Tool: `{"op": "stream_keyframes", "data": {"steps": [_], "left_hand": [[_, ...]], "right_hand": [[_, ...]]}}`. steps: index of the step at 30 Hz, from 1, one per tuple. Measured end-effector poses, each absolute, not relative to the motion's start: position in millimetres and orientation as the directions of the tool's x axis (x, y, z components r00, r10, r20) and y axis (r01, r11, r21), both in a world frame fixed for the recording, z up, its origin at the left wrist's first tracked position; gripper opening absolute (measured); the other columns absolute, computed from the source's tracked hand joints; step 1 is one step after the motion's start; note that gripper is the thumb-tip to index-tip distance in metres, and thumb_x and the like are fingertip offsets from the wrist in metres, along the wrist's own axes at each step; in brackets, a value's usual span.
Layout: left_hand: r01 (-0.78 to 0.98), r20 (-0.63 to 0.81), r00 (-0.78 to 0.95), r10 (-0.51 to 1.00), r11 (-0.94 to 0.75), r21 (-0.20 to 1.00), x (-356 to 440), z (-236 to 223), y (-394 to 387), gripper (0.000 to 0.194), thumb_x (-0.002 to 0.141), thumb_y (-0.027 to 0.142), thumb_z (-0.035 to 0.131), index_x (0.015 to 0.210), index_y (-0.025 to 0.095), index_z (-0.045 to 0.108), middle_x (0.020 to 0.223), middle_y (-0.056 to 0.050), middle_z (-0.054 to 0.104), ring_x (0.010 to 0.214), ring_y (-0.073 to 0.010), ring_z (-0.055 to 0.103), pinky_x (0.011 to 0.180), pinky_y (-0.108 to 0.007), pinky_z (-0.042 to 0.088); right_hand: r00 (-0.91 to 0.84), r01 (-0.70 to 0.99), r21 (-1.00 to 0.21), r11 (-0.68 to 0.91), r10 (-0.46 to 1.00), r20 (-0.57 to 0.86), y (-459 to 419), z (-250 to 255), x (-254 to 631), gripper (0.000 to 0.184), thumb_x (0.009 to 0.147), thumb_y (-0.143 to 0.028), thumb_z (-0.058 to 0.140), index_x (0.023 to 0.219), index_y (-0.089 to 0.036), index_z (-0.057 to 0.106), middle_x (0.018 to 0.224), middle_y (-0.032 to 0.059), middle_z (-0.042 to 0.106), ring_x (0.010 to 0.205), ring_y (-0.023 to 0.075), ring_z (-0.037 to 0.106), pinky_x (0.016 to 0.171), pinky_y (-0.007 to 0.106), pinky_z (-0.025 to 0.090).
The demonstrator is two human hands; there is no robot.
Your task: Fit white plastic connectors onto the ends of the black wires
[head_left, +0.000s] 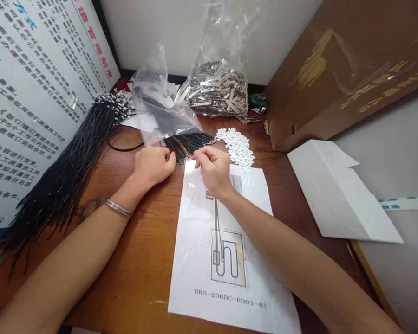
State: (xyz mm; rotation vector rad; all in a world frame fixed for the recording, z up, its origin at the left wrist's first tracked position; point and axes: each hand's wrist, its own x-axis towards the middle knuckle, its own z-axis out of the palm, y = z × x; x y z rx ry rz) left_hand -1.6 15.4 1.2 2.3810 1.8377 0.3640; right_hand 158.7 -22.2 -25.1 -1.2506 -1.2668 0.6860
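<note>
The left hand (153,165) was curled, the right hand (214,170) pinched; whether anything was gripped could not be told. Black wires (192,141) were spread just beyond both, white pieces (237,148) beyond the right.

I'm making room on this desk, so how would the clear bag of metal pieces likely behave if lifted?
The clear bag would probably feel heavy for its size: metal pieces fill its lower part. Its top looks floppy, judging by the crumpled film. The pieces lie jumbled, so they may shift and make it sag.
</note>
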Motion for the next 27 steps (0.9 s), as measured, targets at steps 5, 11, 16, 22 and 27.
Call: {"op": "stream_keyframes", "data": {"steps": [5, 11, 16, 22, 27], "left_hand": [[0.799, 0.162, 0.476, 0.864, -0.502, 0.331, 0.3, -9.3, 23.6, 0.036, 0.089, 0.04, 0.051, 0.062, 0.018, 0.059, 0.072, -0.008, 0.069, 0.071, -0.0225, 0.059, 0.066, -0.035, 0.037], [0.65, 0.263, 0.601, 0.755, -0.653, 0.389, -2.6, -24.0, 32.8, 0.036, 0.083, 0.047, 0.067, 0.063, 0.018, 0.057, 0.071, -0.005, 0.061, 0.077, -0.0209, 0.053, 0.078, -0.036, 0.04], [0.708, 0.312, 0.548, 0.776, -0.629, 0.322, -3.1, -27.1, 33.3, 0.032, 0.085, 0.041, 0.07, 0.066, 0.018, 0.058, 0.079, -0.006, 0.06, 0.083, -0.0231, 0.052, 0.078, -0.037, 0.041], [0.788, 0.348, 0.435, 0.831, -0.538, 0.299, -2.9, -28.1, 33.7, 0.028, 0.087, 0.037, 0.068, 0.07, 0.017, 0.058, 0.085, -0.008, 0.06, 0.09, -0.0257, 0.054, 0.083, -0.039, 0.043], [0.715, 0.435, 0.39, 0.812, -0.564, 0.412, -2.7, -28.9, 34.0, 0.038, 0.088, 0.045, 0.066, 0.109, 0.014, 0.064, 0.098, -0.009, 0.064, 0.092, -0.0243, 0.058, 0.088, -0.04, 0.046]], "right_hand": [[0.126, 0.353, -0.723, 0.594, 0.735, 0.666, -28.7, -25.9, 158.8, 0.023, 0.078, -0.02, 0.05, 0.056, -0.022, 0.044, 0.05, -0.0039, 0.044, 0.048, 0.0103, 0.039, 0.049, 0.028, 0.03], [0.185, 0.26, -0.626, 0.735, 0.598, 0.779, -32.0, -25.4, 156.5, 0.021, 0.078, -0.018, 0.049, 0.059, -0.023, 0.042, 0.065, 0.0017, 0.06, 0.06, 0.0149, 0.054, 0.057, 0.032, 0.04], [0.4, -0.084, -0.881, 0.465, 0.826, 0.398, -21.9, -23.5, 165.4, 0.024, 0.076, -0.023, 0.048, 0.056, -0.022, 0.035, 0.098, 0.0063, 0.077, 0.042, 0.0067, 0.045, 0.047, 0.029, 0.038], [0.417, -0.534, -0.824, 0.192, 0.907, -0.058, -3.2, -21.1, 186.4, 0.03, 0.077, -0.03, 0.051, 0.057, -0.021, 0.03, 0.08, 0.0037, 0.076, 0.036, 0.0053, 0.04, 0.039, 0.023, 0.031], [0.203, -0.797, -0.604, -0.011, 0.937, -0.285, -1.3, -8.4, 195.0, 0.025, 0.079, -0.023, 0.051, 0.059, -0.021, 0.037, 0.066, -0.0012, 0.07, 0.035, 0.0039, 0.035, 0.036, 0.019, 0.031]]}}
